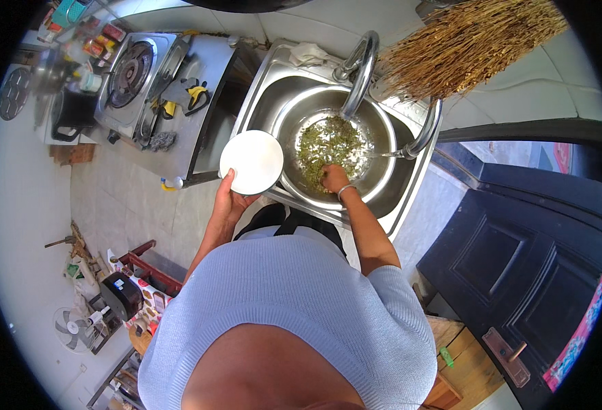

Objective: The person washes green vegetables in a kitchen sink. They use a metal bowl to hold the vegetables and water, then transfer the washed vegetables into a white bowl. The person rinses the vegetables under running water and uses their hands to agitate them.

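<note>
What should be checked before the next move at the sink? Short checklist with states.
1. Left hand grips white plate at its lower rim: ok.
2. Plate level: cannot tell, its face is turned toward the camera.
3. Right hand down in the metal basin among the green vegetables: ok.
4. Right hand's grip on the greens: cannot tell, fingers hidden.
5. Faucet spout over the basin: ok.
</note>
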{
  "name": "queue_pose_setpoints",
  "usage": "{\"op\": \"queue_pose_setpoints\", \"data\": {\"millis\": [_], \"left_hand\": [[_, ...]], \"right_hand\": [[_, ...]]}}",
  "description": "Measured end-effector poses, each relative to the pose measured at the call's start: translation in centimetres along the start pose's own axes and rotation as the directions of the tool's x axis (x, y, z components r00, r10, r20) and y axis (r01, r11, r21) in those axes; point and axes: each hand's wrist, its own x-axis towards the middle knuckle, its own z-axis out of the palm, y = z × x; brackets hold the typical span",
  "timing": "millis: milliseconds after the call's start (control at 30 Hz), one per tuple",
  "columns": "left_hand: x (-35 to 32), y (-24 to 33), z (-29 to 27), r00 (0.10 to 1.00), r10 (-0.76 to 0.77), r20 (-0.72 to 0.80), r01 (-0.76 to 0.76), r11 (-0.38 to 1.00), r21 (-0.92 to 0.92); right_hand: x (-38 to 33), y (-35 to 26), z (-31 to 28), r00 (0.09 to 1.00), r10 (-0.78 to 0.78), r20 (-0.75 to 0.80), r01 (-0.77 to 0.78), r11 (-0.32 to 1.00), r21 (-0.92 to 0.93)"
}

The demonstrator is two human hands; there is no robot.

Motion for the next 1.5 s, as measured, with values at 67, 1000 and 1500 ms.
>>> {"op": "queue_pose_setpoints", "data": {"millis": [67,1000,1500], "left_hand": [[0.0,-0.4,-0.3,1.000,0.000,-0.019,-0.001,1.000,-0.019],[-1.6,-0.2,-3.2,0.999,0.028,-0.020,-0.028,0.999,-0.020],[-1.5,-1.0,-1.8,0.999,-0.001,0.036,0.001,1.000,0.012]], "right_hand": [[-0.3,-0.8,-1.9,0.938,0.194,0.287,-0.321,0.798,0.510],[2.5,-5.4,1.0,0.967,-0.250,-0.051,0.198,0.859,-0.472],[-0.5,1.9,-7.5,0.947,-0.011,-0.321,-0.117,0.919,-0.376]]}}
